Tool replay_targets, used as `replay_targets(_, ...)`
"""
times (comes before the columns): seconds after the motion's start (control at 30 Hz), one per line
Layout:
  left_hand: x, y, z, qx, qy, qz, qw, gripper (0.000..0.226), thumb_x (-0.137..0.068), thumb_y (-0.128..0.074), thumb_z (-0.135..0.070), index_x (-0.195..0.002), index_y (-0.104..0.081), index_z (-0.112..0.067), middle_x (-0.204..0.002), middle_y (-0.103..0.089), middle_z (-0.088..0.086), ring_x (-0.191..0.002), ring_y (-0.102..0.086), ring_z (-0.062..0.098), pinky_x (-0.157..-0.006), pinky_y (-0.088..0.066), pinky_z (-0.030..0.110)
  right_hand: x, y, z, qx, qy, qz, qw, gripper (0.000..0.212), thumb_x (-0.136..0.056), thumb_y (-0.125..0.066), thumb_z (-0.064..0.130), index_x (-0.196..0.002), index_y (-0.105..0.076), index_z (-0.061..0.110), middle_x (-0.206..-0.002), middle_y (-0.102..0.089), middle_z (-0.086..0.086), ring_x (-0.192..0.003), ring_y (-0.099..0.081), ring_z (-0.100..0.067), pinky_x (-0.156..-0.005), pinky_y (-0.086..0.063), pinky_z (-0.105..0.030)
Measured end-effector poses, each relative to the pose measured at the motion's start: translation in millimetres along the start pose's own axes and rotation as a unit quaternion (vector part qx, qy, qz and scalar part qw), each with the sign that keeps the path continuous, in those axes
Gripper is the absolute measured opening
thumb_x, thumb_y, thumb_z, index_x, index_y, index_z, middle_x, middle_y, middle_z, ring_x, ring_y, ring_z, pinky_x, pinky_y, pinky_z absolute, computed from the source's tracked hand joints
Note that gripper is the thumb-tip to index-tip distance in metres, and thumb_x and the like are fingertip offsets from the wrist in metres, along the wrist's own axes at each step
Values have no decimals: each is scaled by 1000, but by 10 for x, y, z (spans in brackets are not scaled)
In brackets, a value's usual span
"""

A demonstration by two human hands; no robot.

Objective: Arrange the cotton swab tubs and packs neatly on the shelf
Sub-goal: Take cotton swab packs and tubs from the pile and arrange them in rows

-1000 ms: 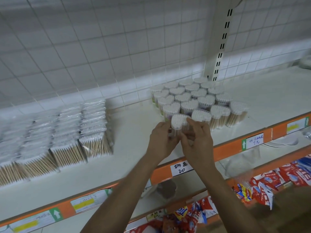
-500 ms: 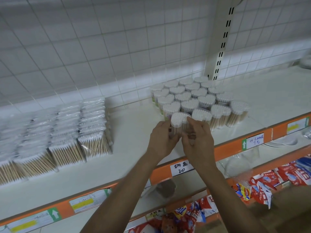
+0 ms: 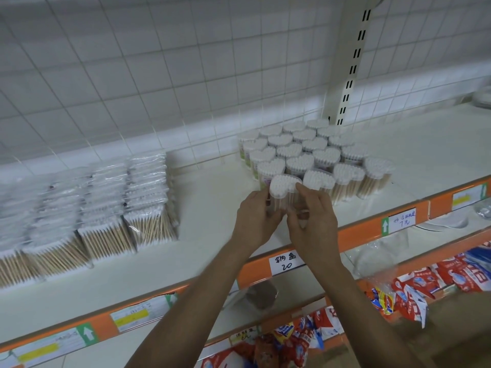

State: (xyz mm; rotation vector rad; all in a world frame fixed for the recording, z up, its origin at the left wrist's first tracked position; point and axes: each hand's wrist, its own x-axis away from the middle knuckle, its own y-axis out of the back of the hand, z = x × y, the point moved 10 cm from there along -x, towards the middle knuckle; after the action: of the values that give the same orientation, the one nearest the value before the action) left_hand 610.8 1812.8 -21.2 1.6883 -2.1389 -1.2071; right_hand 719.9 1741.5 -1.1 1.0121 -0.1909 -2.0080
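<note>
Fingers (image 3: 308,191) curled round swab tub (image 3: 283,184), left hand (image 3: 255,211), right hand (image 3: 314,221)

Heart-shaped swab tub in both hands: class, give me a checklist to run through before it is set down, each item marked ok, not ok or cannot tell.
1. Grip: left hand and right hand both hold the heart-shaped tub: ok.
2. Tub upright, cotton tips up: ok.
3. Tub's base resting on the shelf: cannot tell, the hands hide it.
4. Neighbouring front-row tub standing upright: ok.
5. Swab packs apart from the tub, stacked off to the left: ok.
</note>
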Motion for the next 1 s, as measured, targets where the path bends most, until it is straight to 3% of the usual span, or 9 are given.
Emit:
replay_targets(0.13,37,51,31,2,15,-12,1000,47,-81,-69,-25,-125,-57,-15,-108,-64,8,-99,-62,20,-84,-52,40,41,31,52,-13,7,-14,1000,40,-82,-64,1,-121,-56,4,-104,-53,-9,-79,-52,-10,-70,-41,-10)
replay_targets(0.3,171,266,-34,-31,-8,-38,999,47,-85,-66,-17,-129,-53,-7,-117,-61,12,-105,-59,25,-89,-50,37,76,-65,245,-20,43,-4,999,29,-84,-62,6,-113,-60,6,-98,-59,-7,-79,-54,-9,-68,-48,-22)
replay_targets(0.43,342,581,-95,-79,-47,-70,993,45,-82,-54,-18,-124,-58,-3,-113,-63,14,-100,-62,28,-86,-50,32,105,-257,466,-30,65,17,997,29,-86,-53,18,-112,-62,8,-98,-61,-7,-81,-53,-7,-71,-42,-15)
replay_targets(0.53,518,894,-87,-123,-60,-100,986,43,-83,-49,-16,-122,-60,-5,-111,-64,14,-98,-63,29,-85,-49,33,175,-458,690,-48,74,45,995,37,-87,-44,28,-113,-62,9,-103,-62,-7,-88,-60,-17,-76,-43,-16)
replay_targets(0.63,743,1272,-22,-162,-61,-134,976,42,-80,-53,-8,-121,-61,-6,-109,-65,13,-96,-63,32,-80,-52,35,295,-675,1025,-51,96,69,992,40,-87,-42,28,-115,-62,8,-109,-62,-8,-96,-60,-25,-82,-50,-29)
replay_targets(0.8,1274,1969,197,-221,-59,-180,957,40,-80,-47,-10,-116,-64,-4,-101,-67,11,-92,-63,31,-73,-54,31,597,-1130,1730,-62,136,119,982,43,-84,-41,26,-116,-61,6,-112,-63,-11,-102,-53,-21,-91,-33,-15)
replay_targets(0.9,1707,2467,447,-241,-40,-196,950,41,-78,-43,-15,-112,-65,-7,-99,-67,9,-92,-62,31,-70,-54,30,909,-1442,2278,-83,155,157,972,41,-82,-41,25,-112,-62,7,-111,-62,-11,-102,-56,-27,-90,-35,-19)
replay_targets(1.0,2068,2890,713,-278,-1,-213,937,34,-76,-50,-15,-106,-65,-11,-95,-66,7,-89,-61,30,-63,-52,28,1186,-1739,2717,-96,168,189,963,41,-82,-40,26,-112,-62,8,-110,-61,-11,-105,-52,-22,-87,-34,-17)
